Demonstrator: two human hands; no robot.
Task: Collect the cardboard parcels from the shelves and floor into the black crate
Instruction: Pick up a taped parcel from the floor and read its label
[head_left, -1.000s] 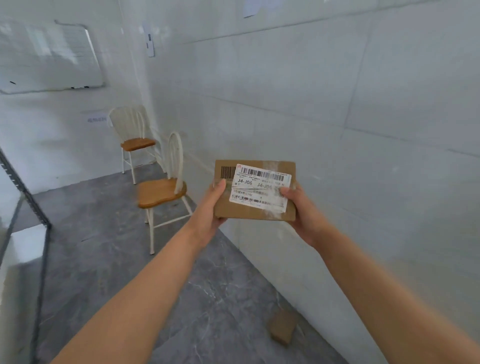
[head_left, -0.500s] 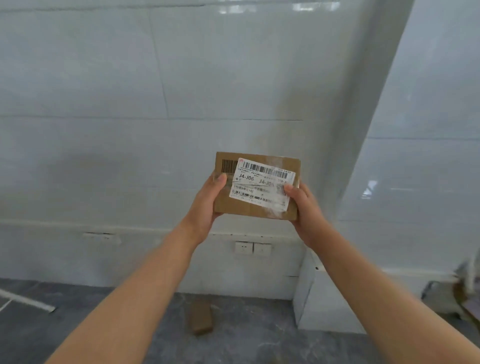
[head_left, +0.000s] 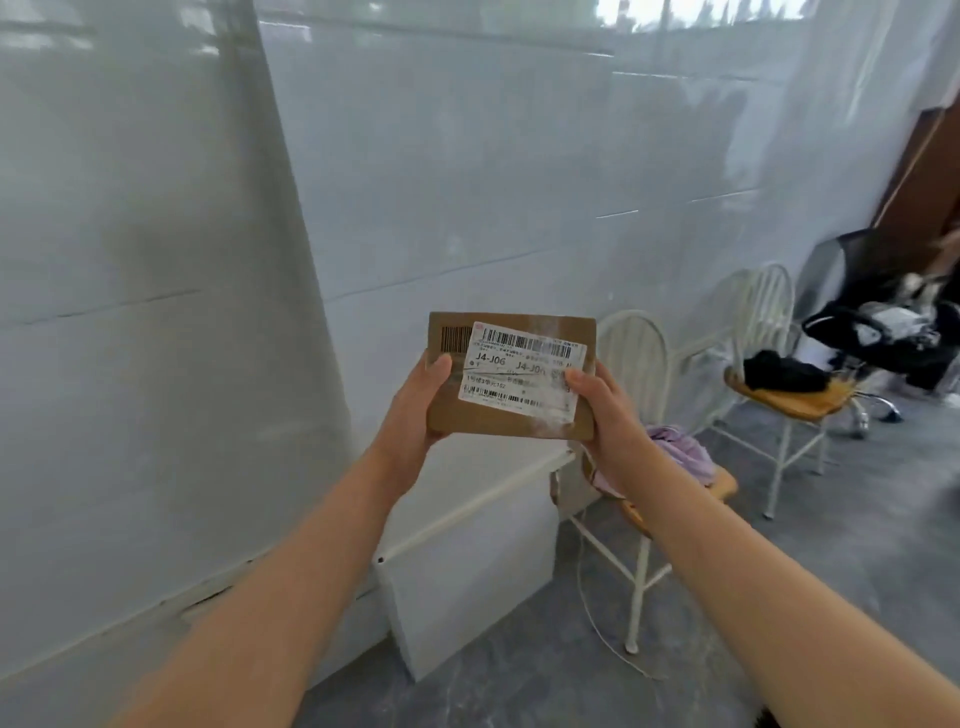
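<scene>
Cardboard parcel (head_left: 498, 423) up in mid-air before the white tiled wall (head_left: 467, 182), clamped at both ends: left hand (head_left: 415, 410) and right hand (head_left: 608, 415) each with thumb pressed on the face, other fingers wrapped behind. Low white ledge (head_left: 467, 566) underneath. Just right, white chair (head_left: 631, 353) with purple cloth (head_left: 680, 452), partly behind the right forearm. Further right, second chair (head_left: 769, 301) carrying black clothing (head_left: 782, 371). Flat, brown, white barcode label (head_left: 522, 374) marked J4-J06, glossy tape across.
</scene>
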